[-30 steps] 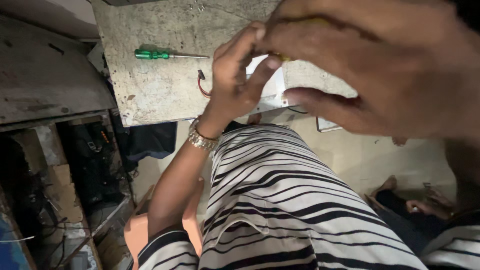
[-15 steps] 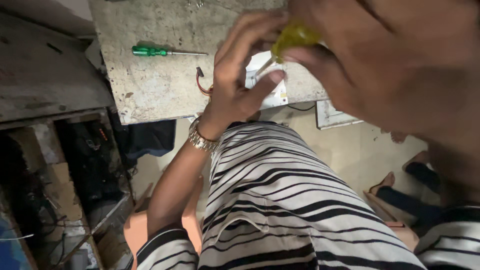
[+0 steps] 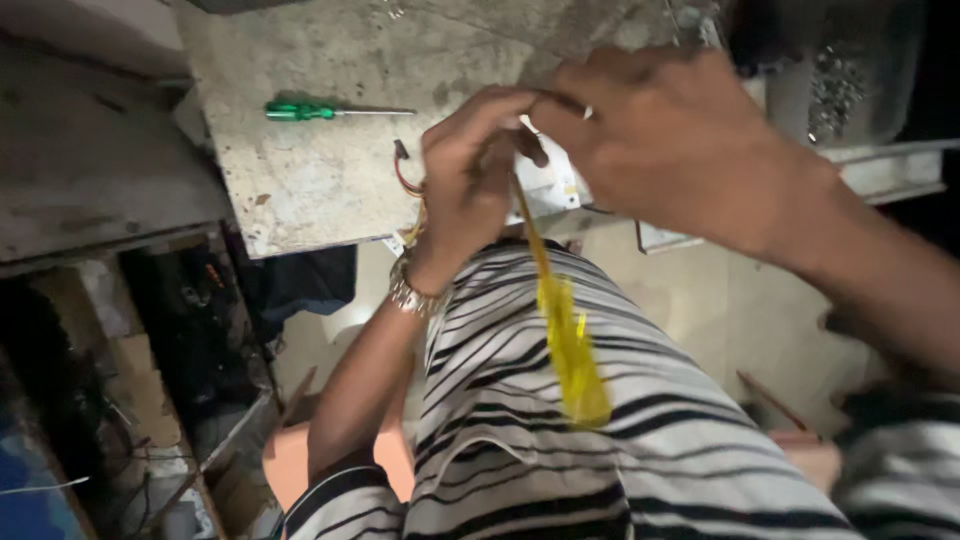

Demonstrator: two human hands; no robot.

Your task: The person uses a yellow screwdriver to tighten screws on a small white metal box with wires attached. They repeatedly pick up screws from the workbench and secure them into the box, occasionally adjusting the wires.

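Observation:
Both my hands meet above the front edge of a worn grey worktop (image 3: pixel 330 180). My left hand (image 3: pixel 470 180), with a metal watch on its wrist, pinches the top of a thin yellow strip (image 3: pixel 568 345) that hangs down over my striped shirt. My right hand (image 3: pixel 670 150) is closed beside it, fingertips touching the same spot where the strip begins. What the fingers hold at the very top is hidden. A white board with red wires (image 3: pixel 405 175) lies on the worktop just behind my hands.
A green-handled screwdriver (image 3: pixel 335 111) lies on the worktop to the left. A tray of small metal parts (image 3: pixel 835 90) sits at the upper right. Below left is a dark gap with cluttered wood and cables (image 3: pixel 130 380).
The yellow material was bunched in my right fingers before; now it hangs drawn out as a long strip. My right hand has moved back from the camera, toward my left hand.

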